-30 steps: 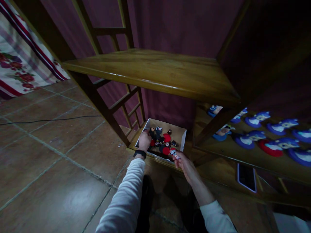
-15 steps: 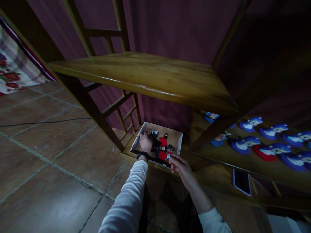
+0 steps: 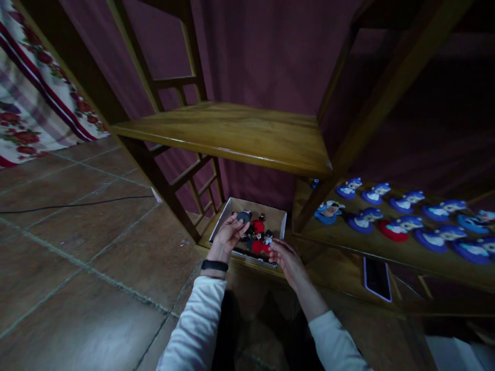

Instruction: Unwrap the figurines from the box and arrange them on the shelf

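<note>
A small open cardboard box (image 3: 227, 212) sits on the lowest shelf, filled with several red and black figure-shaped pieces (image 3: 258, 235). My left hand (image 3: 227, 236) is raised over the box's left side, palm up, fingers pinched on a dark round piece (image 3: 243, 217). My right hand (image 3: 285, 256) hovers at the box's front right corner, fingers curled on a small red and white piece (image 3: 268, 242). A black band is on my left wrist.
A bare wooden shelf (image 3: 240, 134) juts out above the box. To the right, a lower shelf (image 3: 348, 242) carries rows of blue figure pieces (image 3: 406, 221) and one red one. A phone (image 3: 376, 278) lies below. Tiled floor, a cable and a floral curtain (image 3: 27, 108) are left.
My left hand has lifted out of the box with a dark round piece and turned palm up. My right hand stayed at the box's front corner. The view shifted slightly.
</note>
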`<act>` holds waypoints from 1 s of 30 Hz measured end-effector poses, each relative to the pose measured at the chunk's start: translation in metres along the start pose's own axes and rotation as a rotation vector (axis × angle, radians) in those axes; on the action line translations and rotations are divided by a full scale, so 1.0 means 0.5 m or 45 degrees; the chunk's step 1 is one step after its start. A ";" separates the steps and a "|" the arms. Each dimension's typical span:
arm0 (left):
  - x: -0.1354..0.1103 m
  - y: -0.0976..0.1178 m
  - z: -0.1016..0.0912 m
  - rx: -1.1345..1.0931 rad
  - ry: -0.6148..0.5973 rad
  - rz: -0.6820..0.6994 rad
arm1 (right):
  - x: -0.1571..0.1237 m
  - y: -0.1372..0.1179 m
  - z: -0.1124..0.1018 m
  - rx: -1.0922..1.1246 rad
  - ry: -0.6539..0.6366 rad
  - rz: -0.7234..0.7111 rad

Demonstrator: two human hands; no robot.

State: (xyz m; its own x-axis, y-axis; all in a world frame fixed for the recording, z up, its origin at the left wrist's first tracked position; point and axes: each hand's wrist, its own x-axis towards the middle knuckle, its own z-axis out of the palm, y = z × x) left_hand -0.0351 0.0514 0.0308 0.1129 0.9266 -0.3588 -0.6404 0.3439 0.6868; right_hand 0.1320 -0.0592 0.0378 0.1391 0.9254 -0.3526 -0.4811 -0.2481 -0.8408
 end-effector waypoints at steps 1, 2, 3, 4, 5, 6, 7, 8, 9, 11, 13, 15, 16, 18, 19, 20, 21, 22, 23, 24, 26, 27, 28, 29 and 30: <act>-0.016 -0.002 -0.001 -0.024 -0.036 -0.047 | 0.000 -0.001 0.000 0.018 0.010 -0.001; -0.031 -0.003 -0.002 -0.038 -0.058 -0.078 | 0.001 0.000 0.000 0.037 0.020 -0.002; -0.042 -0.005 -0.006 -0.045 -0.063 -0.096 | 0.002 0.001 -0.001 0.055 0.028 -0.002; -0.051 -0.005 -0.010 -0.048 -0.054 -0.104 | 0.004 0.003 -0.003 0.067 0.031 0.001; -0.058 -0.005 -0.016 -0.051 -0.029 -0.102 | 0.006 0.005 -0.004 0.072 0.035 0.005; -0.062 -0.003 -0.022 -0.056 0.007 -0.095 | 0.008 0.008 -0.006 0.073 0.037 0.009; -0.063 0.001 -0.028 -0.064 0.049 -0.086 | 0.009 0.011 -0.008 0.073 0.040 0.011; -0.064 0.005 -0.034 -0.081 0.089 -0.079 | 0.011 0.013 -0.009 0.078 0.040 0.012; -0.063 0.009 -0.038 -0.108 0.121 -0.074 | 0.012 0.014 -0.009 0.089 0.042 0.015; -0.061 0.016 -0.040 -0.188 0.147 -0.076 | 0.014 0.014 -0.008 0.124 0.042 0.021; -0.058 0.017 -0.033 -0.255 0.123 -0.116 | 0.016 0.013 -0.005 0.158 0.041 0.019; -0.055 0.014 -0.020 -0.279 0.075 -0.194 | 0.020 0.014 -0.001 0.160 0.035 0.014; -0.052 0.011 -0.013 -0.277 0.058 -0.238 | 0.022 0.015 0.000 0.145 0.027 0.009; -0.044 0.008 -0.003 -0.268 0.058 -0.296 | 0.026 0.020 0.002 0.082 0.014 -0.008; -0.039 0.009 -0.002 -0.266 0.088 -0.295 | 0.028 0.023 0.002 0.038 0.015 -0.026; -0.034 0.012 -0.003 -0.264 0.136 -0.274 | 0.030 0.027 0.001 -0.015 0.025 -0.050; -0.029 0.017 -0.006 -0.259 0.194 -0.241 | 0.033 0.030 0.000 -0.078 0.044 -0.078; -0.025 0.023 -0.011 -0.254 0.256 -0.202 | 0.035 0.033 -0.001 -0.149 0.067 -0.106; -0.021 0.032 -0.017 -0.250 0.315 -0.166 | 0.038 0.036 -0.003 -0.221 0.090 -0.134; -0.019 0.041 -0.022 -0.247 0.362 -0.137 | 0.042 0.040 -0.006 -0.290 0.112 -0.165; -0.021 0.060 -0.030 -0.252 0.406 -0.105 | 0.051 0.049 -0.013 -0.414 0.135 -0.227; -0.024 0.069 -0.032 -0.263 0.410 -0.105 | 0.058 0.055 -0.018 -0.475 0.138 -0.261; -0.027 0.078 -0.033 -0.279 0.407 -0.113 | 0.065 0.061 -0.023 -0.545 0.137 -0.298; -0.032 0.085 -0.033 -0.297 0.404 -0.122 | 0.072 0.067 -0.028 -0.627 0.135 -0.335; -0.036 0.093 -0.032 -0.315 0.411 -0.125 | 0.080 0.073 -0.033 -0.720 0.131 -0.373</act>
State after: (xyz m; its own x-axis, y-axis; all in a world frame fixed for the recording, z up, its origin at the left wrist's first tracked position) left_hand -0.0789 0.0483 0.0589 -0.0363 0.7825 -0.6216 -0.8063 0.3445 0.4809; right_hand 0.1343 -0.0359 -0.0140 0.2911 0.9525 -0.0895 0.1161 -0.1281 -0.9849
